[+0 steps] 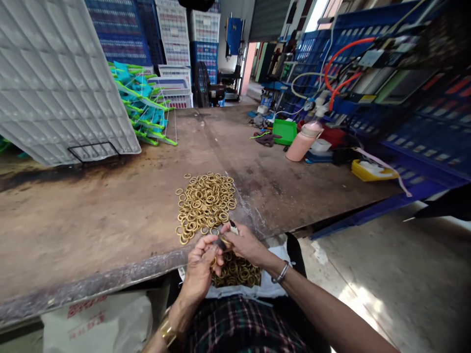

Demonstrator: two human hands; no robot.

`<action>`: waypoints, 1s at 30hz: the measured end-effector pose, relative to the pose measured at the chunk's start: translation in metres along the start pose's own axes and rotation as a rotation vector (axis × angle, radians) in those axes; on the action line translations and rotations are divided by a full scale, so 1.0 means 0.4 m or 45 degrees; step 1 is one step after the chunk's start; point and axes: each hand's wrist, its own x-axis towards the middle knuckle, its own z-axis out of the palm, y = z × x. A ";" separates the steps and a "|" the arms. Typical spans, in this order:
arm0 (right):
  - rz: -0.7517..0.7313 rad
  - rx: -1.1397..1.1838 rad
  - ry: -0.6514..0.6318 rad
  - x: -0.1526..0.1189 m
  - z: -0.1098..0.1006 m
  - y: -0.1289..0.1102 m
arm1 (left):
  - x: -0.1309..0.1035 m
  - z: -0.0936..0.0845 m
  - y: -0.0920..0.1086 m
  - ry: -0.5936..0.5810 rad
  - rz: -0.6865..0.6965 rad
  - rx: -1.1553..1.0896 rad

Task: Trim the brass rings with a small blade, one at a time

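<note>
My left hand [199,268] is closed, with a brass-coloured ring [213,263] showing between its fingers. Close against it, my right hand [243,241] is closed around a small tool [233,227] with a dark tip and a pale part; its kind is mostly hidden by the fingers. A dark piece [221,243] shows where the two hands meet. Just beyond them, a heap of brass-coloured rings [206,201] lies on the bench. Under my hands, more rings [239,272] fill a white sack [274,290] on my lap.
The brown bench [147,206] has a plastic-wrapped front edge. A ribbed white panel [62,83] stands left, beside green hangers [150,110]. To the right are a pink bottle [303,142], a green tray [284,131] and a yellow container [373,170]. A printed bag [99,323] sits below.
</note>
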 end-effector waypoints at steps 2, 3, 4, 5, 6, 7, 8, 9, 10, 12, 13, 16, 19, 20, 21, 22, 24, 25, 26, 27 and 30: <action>0.097 0.130 -0.068 -0.008 0.021 0.001 | -0.003 0.001 -0.005 0.004 0.045 0.151; 0.119 0.180 -0.091 -0.009 0.029 0.003 | -0.005 0.002 -0.006 0.009 0.067 0.229; 0.131 0.219 -0.112 -0.010 0.034 0.005 | -0.007 0.003 -0.007 0.020 0.096 0.302; 0.141 0.242 -0.131 -0.009 0.037 0.008 | -0.009 0.004 -0.007 0.032 0.131 0.367; 0.153 0.251 -0.149 -0.009 0.039 0.011 | -0.010 0.005 -0.006 0.043 0.171 0.424; 0.164 0.242 -0.158 -0.008 0.038 0.015 | -0.011 0.006 -0.005 0.053 0.212 0.477; 0.163 0.210 -0.144 -0.008 0.037 0.018 | -0.011 0.006 -0.004 0.065 0.248 0.524; 0.145 0.159 -0.106 -0.009 0.034 0.022 | -0.012 0.007 -0.003 0.081 0.277 0.565; 0.109 0.097 -0.049 -0.011 0.030 0.025 | -0.012 0.007 -0.001 0.106 0.303 0.599; -0.013 -0.032 0.070 -0.017 0.023 0.028 | -0.011 0.007 0.002 0.179 0.356 0.641; -0.083 -0.087 0.108 -0.022 0.019 0.028 | -0.011 0.008 0.004 0.207 0.378 0.654; -0.229 -0.218 0.125 -0.036 0.017 0.023 | -0.010 0.013 0.009 0.220 0.419 0.679; -0.291 -0.311 0.146 -0.041 0.023 0.017 | -0.009 0.017 0.010 0.185 0.409 0.693; -0.300 -0.326 0.159 -0.040 0.025 0.016 | -0.008 0.017 0.010 0.165 0.374 0.681; -0.303 -0.336 0.170 -0.039 0.026 0.015 | -0.008 0.017 0.008 0.133 0.318 0.661; -0.298 -0.340 0.176 -0.038 0.027 0.016 | -0.007 0.016 0.007 0.092 0.248 0.636; -0.274 -0.344 0.169 -0.036 0.025 0.019 | -0.007 0.014 0.004 0.005 0.107 0.577; -0.263 -0.343 0.159 -0.035 0.024 0.021 | -0.007 0.013 0.002 -0.035 0.049 0.541; -0.254 -0.340 0.151 -0.035 0.022 0.024 | -0.007 0.012 0.000 -0.070 0.004 0.498; -0.252 -0.333 0.144 -0.035 0.021 0.025 | -0.007 0.011 -0.001 -0.096 -0.029 0.448; -0.246 -0.288 0.118 -0.036 0.017 0.024 | -0.009 0.009 -0.003 -0.140 -0.081 0.326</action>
